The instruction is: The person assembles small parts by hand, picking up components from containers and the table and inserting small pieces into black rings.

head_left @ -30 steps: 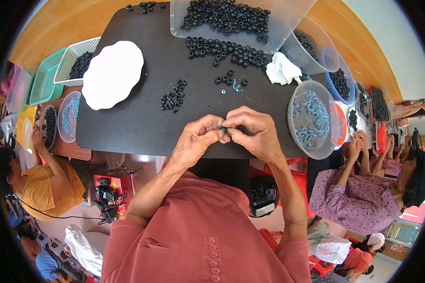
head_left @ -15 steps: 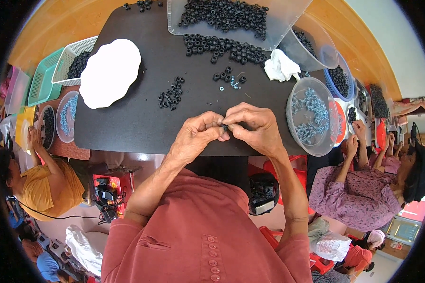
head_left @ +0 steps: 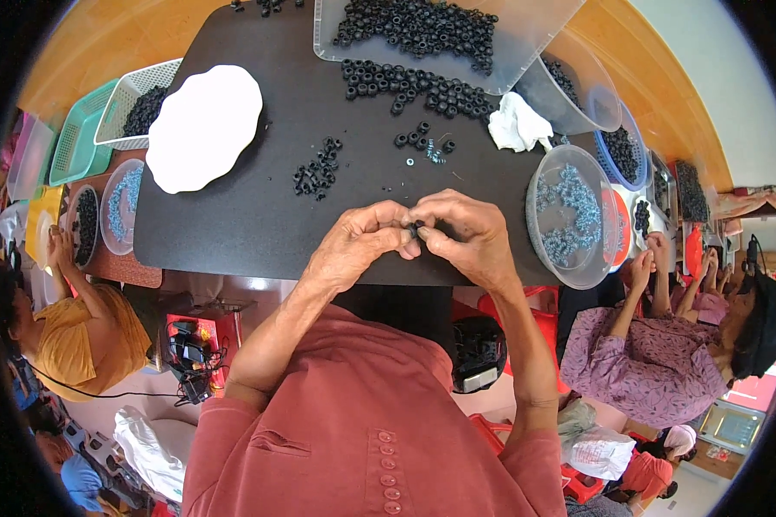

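Over the front edge of the dark table (head_left: 233, 233), my left hand (head_left: 366, 241) and my right hand (head_left: 466, 233) meet fingertip to fingertip. Between them they pinch a small black ring-shaped part (head_left: 416, 227), mostly covered by the fingers. Beyond my hands lies a loose cluster of small black parts (head_left: 317, 171). A few round black parts (head_left: 414, 136) rest farther back, beside some small blue pieces (head_left: 435, 155). To the right of my right hand stands a clear round tub (head_left: 535, 228) with many small blue pieces in it.
A clear bin (head_left: 526, 60) with black parts stands at the back, with more black parts (head_left: 414, 86) spilled before it. A crumpled white cloth (head_left: 519, 122) lies at right, a white scalloped plate (head_left: 205, 127) at left. People work at both sides, beside baskets (head_left: 138, 82).
My hands stay together at nearly the same spot. A little more of the black part shows between the fingertips. The whole view has shifted slightly.
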Available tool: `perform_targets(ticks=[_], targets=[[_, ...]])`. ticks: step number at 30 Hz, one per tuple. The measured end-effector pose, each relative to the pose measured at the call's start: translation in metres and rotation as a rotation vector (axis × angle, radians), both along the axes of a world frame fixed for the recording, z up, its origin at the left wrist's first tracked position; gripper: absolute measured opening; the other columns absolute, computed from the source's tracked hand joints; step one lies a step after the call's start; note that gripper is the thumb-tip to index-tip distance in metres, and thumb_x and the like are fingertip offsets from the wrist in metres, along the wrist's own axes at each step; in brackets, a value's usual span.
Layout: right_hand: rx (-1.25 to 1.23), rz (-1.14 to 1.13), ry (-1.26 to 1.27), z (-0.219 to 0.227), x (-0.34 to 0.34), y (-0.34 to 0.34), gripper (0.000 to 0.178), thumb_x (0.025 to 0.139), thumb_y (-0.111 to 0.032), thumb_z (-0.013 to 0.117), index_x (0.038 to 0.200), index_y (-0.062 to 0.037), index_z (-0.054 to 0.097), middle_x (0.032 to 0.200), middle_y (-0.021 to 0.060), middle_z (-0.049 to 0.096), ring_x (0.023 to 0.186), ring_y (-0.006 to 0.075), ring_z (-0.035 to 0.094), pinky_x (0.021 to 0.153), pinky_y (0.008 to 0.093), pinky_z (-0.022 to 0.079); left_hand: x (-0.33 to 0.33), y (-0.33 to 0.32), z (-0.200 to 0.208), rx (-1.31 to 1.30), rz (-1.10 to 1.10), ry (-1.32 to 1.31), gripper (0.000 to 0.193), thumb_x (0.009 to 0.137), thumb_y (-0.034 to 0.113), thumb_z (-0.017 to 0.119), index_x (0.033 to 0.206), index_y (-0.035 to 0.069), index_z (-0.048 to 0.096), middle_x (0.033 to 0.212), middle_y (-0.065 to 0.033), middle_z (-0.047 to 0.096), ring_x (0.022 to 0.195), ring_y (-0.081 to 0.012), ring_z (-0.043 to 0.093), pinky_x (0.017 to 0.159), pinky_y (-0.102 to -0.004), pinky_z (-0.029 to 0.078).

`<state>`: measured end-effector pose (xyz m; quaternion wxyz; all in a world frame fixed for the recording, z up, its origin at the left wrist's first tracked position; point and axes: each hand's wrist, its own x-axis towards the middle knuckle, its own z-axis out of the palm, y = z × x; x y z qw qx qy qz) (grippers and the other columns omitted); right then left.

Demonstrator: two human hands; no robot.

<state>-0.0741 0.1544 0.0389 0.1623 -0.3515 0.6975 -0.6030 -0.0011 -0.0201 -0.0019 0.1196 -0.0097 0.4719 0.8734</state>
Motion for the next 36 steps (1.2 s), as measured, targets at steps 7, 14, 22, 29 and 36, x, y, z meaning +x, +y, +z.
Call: perform_targets(ticks=[7,14,22,29,36], targets=[[-0.048,-0.075,0.209,-0.012,0.006,-0.001,0.032,0.071,0.007,0.068,0.101,-0.0049,0.067,0.096,0.0069,0.063,0.079,0.0137,0.060,0.070,0.0257,0.050,0.001,0.006,0.006,0.007,0.061,-0.021,0.016,0.090,0.005,0.054,0.101,-0.002,0.063,0.094,-0.0064,0.064,0.085,-0.0123,0.061,0.082,-0.0254,0.049],[-0.104,-0.152,0.214,-0.019,0.012,-0.002,0.032,0.072,0.008,0.066,0.101,-0.0042,0.067,0.095,0.0073,0.062,0.079,0.0147,0.060,0.069,0.0263,0.050,0.000,0.008,0.005,-0.014,0.060,-0.029,0.017,0.089,0.004,0.054,0.103,-0.002,0.062,0.092,-0.0050,0.064,0.085,-0.0110,0.060,0.081,-0.0245,0.049],[-0.139,-0.243,-0.211,-0.015,0.020,-0.002,0.019,0.080,0.009,0.060,0.095,-0.0004,0.068,0.092,0.0071,0.063,0.077,0.0108,0.060,0.065,0.0228,0.049,0.002,0.015,0.009,-0.220,0.117,0.041,0.017,0.089,0.002,0.053,0.104,-0.002,0.061,0.089,-0.0038,0.063,0.085,-0.0100,0.059,0.080,-0.0246,0.047],[-0.112,-0.152,-0.035,-0.022,0.013,0.005,0.024,0.077,0.018,0.056,0.095,0.0059,0.064,0.095,0.0105,0.060,0.080,0.0137,0.061,0.068,0.0243,0.052,0.005,0.022,0.013,-0.313,0.160,0.062,0.012,0.088,-0.001,0.053,0.099,-0.002,0.059,0.089,-0.0022,0.061,0.085,-0.0085,0.057,0.079,-0.0242,0.047],[-0.148,-0.199,-0.061,-0.027,0.016,0.005,0.024,0.076,0.016,0.058,0.095,0.0049,0.065,0.096,0.0096,0.060,0.081,0.0117,0.058,0.069,0.0234,0.049,0.003,0.027,0.012,-0.290,0.223,0.091,0.012,0.088,-0.001,0.054,0.098,-0.002,0.059,0.086,0.0000,0.058,0.084,-0.0066,0.055,0.077,-0.0242,0.048]])
